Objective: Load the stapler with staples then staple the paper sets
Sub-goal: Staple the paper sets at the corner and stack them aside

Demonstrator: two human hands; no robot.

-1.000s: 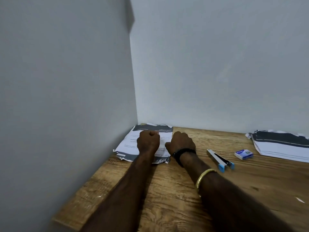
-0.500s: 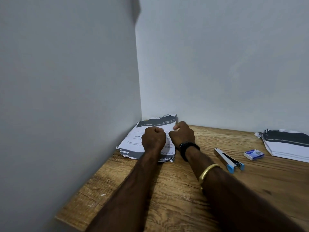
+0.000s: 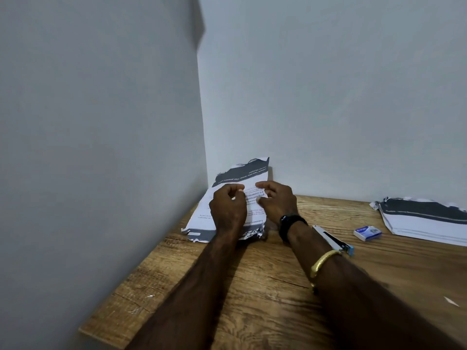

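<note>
A stack of printed paper sets (image 3: 202, 218) with dark torn ends lies in the table's back left corner. My left hand (image 3: 227, 208) and my right hand (image 3: 276, 200) pinch the top sheets (image 3: 249, 173) of that stack, whose far end curls up off the pile toward the wall. A stapler (image 3: 331, 239) with blue tips lies to the right of my right wrist, partly behind the forearm. A small blue and white staple box (image 3: 367, 232) sits further right. A second paper stack (image 3: 427, 221) rests at the right edge.
The wooden table (image 3: 265, 286) stands in a corner between two plain walls (image 3: 101, 147); its left edge runs along the left wall. A small white scrap (image 3: 451, 301) lies on the wood at right.
Both hands went from pressing as fists on the left stack to pinching its top sheets, and the far end of those sheets has lifted up.
</note>
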